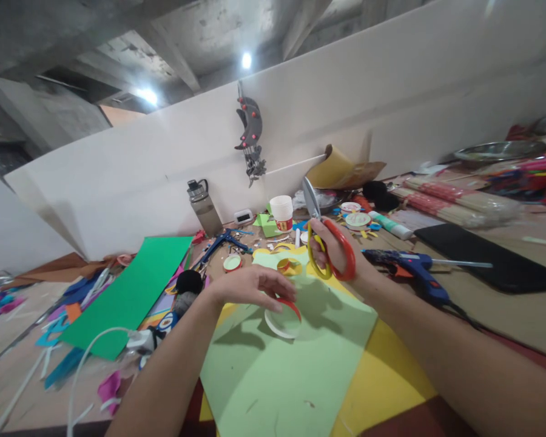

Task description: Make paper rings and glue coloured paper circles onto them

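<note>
My right hand (330, 246) is closed round the scissors (313, 203), which have one red and one yellow handle loop; the grey blades point up and away. My left hand (257, 286) hovers low over the light green sheet (282, 370), fingers stretched and thumb apart. Just below its fingertips a ring (284, 331), white with a red rim, sits on the sheet. The thumb overlaps the ring's rim; whether it touches, I cannot tell. A small yellow ring (289, 265) lies farther back on the sheet. Yellow sheet material (382, 370) shows underneath.
At right are a blue glue gun (418, 273) and a black flat pad (486, 255). Behind stand a paper cup (281, 212) and a grey bottle (204, 207). A bright green sheet (131, 291) and a white cable (88, 352) lie at left, among scraps.
</note>
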{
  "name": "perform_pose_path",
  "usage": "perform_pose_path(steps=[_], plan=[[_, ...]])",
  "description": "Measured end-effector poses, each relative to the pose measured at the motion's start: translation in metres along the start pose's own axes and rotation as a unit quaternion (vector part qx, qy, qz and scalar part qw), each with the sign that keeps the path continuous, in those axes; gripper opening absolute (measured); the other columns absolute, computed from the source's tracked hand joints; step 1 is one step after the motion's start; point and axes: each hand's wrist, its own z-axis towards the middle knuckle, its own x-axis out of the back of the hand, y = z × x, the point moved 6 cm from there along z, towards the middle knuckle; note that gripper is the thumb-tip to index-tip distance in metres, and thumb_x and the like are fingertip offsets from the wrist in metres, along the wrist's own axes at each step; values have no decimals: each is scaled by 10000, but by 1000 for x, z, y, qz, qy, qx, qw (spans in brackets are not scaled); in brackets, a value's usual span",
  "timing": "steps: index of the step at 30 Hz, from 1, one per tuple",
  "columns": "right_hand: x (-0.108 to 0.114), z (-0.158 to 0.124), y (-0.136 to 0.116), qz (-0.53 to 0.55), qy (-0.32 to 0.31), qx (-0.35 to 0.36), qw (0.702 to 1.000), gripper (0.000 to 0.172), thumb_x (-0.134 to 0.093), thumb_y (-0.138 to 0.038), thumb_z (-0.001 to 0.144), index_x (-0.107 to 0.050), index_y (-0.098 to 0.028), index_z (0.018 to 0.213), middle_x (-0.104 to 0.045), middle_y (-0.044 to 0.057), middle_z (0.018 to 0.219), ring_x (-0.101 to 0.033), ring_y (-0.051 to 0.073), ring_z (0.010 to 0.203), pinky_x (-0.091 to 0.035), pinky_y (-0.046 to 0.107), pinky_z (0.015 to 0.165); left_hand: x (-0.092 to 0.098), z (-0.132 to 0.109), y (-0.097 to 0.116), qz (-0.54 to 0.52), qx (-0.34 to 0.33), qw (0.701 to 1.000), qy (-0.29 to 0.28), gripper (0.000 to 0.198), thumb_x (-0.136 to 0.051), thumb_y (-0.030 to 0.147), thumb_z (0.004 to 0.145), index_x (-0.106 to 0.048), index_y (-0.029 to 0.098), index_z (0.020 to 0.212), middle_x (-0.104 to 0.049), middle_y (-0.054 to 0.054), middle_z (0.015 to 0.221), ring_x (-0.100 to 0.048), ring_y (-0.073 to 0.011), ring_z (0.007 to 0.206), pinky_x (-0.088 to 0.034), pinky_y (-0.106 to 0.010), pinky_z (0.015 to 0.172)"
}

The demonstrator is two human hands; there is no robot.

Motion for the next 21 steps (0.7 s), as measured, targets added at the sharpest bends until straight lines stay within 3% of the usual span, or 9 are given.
perform_pose_path(steps=[1,3,5,8,11,15,18,21], plan=[[1,0,-1,4,4,4,1000,365,-572,-547,843,-408,-237,740,-417,-95,521,-362,56,334,-340,180,301,5,0,0,0,-8,999,35,314,-773,308,709,-719,179,990,-720,-113,1014,-669,-199,916,-512,-320,823],[4,1,-3,8,19,9,1000,359,-585,-532,836,-404,-238,737,-419,-90,525,-363,58,338,-340,183,297,25,-1,-3,0,-27,986,162,258,-755,361,726,-712,159,881,-719,-90,876,-656,-168,788,-504,-292,742],[6,1,-4,8,36,13,999,342,-604,-516,824,-415,-239,753,-428,-88,530,-368,61,339,-338,188,289,47,-6,-8,21,-50,950,308,275,-746,402,727,-693,167,860,-700,-66,848,-630,-157,756,-489,-285,725],[8,1,-7,2,57,26,998,309,-613,-495,820,-448,-235,790,-439,-91,529,-370,59,329,-328,186,279,66,-11,-16,156,-35,882,444,305,-773,368,683,-704,201,928,-694,-83,954,-618,-215,870,-473,-334,802],[8,1,-5,-22,52,35,998,328,-609,-502,824,-434,-235,751,-436,-95,506,-375,58,316,-332,188,279,70,-8,-29,268,9,845,462,508,-845,315,567,-703,224,1045,-690,-109,978,-594,-285,946,-443,-391,861],[5,0,-1,-56,27,42,997,364,-600,-519,835,-398,-240,717,-443,-100,495,-405,62,314,-339,188,287,71,0,-44,292,42,849,438,646,-850,267,526,-666,230,1144,-669,-68,841,-602,-261,821,-456,-369,775],[3,-1,0,-60,26,41,997,351,-602,-500,840,-396,-242,721,-443,-108,503,-396,57,304,-322,183,275,76,-1,-48,184,29,867,463,510,-814,237,558,-680,217,1049,-643,-26,759,-595,-200,698,-464,-324,694],[3,-1,-1,-56,25,49,997,338,-604,-488,842,-400,-244,726,-437,-113,502,-391,58,298,-321,183,271,78,0,-47,0,-35,897,441,370,-796,307,598,-677,193,929,-656,-13,738,-611,-173,689,-487,-318,711]])
